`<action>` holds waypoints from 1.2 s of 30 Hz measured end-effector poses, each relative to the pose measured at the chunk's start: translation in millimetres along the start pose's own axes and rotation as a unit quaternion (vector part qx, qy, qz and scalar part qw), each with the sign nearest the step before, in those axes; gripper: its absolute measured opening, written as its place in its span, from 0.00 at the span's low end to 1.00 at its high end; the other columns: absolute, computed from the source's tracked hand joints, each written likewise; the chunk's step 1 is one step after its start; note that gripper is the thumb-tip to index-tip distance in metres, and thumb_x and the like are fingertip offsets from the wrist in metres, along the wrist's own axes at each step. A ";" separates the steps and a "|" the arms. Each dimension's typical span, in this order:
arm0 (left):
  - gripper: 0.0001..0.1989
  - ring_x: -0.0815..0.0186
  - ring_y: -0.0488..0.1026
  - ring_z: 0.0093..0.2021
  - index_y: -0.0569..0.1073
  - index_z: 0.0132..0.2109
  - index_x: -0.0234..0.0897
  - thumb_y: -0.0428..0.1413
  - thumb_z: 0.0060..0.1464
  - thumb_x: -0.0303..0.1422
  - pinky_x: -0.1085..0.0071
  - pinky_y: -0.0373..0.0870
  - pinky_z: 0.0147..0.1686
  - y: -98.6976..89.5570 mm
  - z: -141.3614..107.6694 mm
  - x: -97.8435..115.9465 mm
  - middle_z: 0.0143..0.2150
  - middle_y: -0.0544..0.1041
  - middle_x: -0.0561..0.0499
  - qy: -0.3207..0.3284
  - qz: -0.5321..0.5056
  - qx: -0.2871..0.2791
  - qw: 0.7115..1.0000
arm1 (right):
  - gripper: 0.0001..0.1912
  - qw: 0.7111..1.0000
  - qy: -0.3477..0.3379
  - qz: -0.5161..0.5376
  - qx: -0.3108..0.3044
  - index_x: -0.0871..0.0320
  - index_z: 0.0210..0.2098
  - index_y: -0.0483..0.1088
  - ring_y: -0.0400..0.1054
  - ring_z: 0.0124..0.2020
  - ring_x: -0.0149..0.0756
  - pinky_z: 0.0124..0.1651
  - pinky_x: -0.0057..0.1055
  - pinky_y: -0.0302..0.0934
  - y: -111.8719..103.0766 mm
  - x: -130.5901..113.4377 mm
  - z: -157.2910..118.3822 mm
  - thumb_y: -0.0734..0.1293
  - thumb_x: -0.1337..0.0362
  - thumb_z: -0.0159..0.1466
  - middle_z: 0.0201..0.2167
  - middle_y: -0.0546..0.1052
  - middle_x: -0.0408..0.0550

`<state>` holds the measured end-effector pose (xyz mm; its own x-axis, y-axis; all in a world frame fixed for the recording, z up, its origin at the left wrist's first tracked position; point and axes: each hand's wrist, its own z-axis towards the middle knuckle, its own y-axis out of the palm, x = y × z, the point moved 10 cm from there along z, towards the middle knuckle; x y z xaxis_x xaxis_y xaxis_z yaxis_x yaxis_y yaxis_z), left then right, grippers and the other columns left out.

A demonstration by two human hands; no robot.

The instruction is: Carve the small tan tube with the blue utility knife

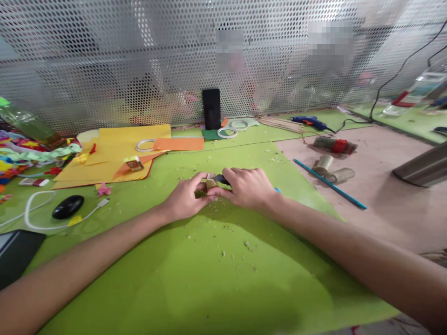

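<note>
Perforated metal wall [167,88] behind a green table [181,288] sprinkled with shavings [247,245].
Head view: mid-table, the left hand's [183,197] fingers pinch a small pale piece [211,183]; the right hand's [249,186] fingers curl closed around a dark tool [222,179] beside it. Print on the little box [133,163] and bottle [421,90] is too small or blurred to read.

In the grip I see a matt, wood-like piece [211,183]. Beyond it stand a perforated metal screen [167,70] and glossy phone [211,109]; leftward, matt paper [122,139] and a shiny plastic mouse [68,207].
</note>
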<state>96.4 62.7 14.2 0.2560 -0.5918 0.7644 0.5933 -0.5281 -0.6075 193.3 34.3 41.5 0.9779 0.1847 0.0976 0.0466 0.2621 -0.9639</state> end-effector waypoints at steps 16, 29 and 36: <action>0.26 0.58 0.79 0.44 0.64 0.56 0.36 0.60 0.52 0.40 0.63 0.76 0.43 -1.0 0.9 -2.9 0.44 0.80 0.43 -0.022 -0.035 0.006 0.999 | 0.39 0.999 0.038 0.036 -0.002 0.59 0.41 0.62 0.69 0.31 0.40 0.25 0.31 0.38 -4.5 6.2 -1.2 0.42 0.32 0.60 0.35 0.75 0.53; 0.24 0.59 0.77 0.44 0.63 0.55 0.35 0.58 0.55 0.41 0.64 0.74 0.43 2.4 0.6 -0.4 0.45 0.78 0.43 -0.025 -0.106 -0.014 0.994 | 0.32 0.995 -0.020 0.097 -0.003 0.59 0.43 0.62 0.65 0.29 0.35 0.26 0.30 0.40 -5.6 3.5 -0.2 0.47 0.37 0.64 0.37 0.74 0.51; 0.26 0.59 0.76 0.46 0.62 0.58 0.35 0.57 0.56 0.40 0.63 0.74 0.45 0.7 1.2 -1.2 0.47 0.77 0.42 -0.021 -0.102 -0.004 0.995 | 0.33 0.998 0.005 0.060 -0.004 0.58 0.41 0.65 0.64 0.26 0.33 0.25 0.31 0.38 -8.7 9.5 -0.4 0.46 0.37 0.64 0.36 0.73 0.50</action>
<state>97.4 63.7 13.2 0.1624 -0.4454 0.8805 0.6296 -0.6403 -0.4400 202.2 33.4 50.6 0.9785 0.2052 -0.0201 -0.0684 0.2312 -0.9705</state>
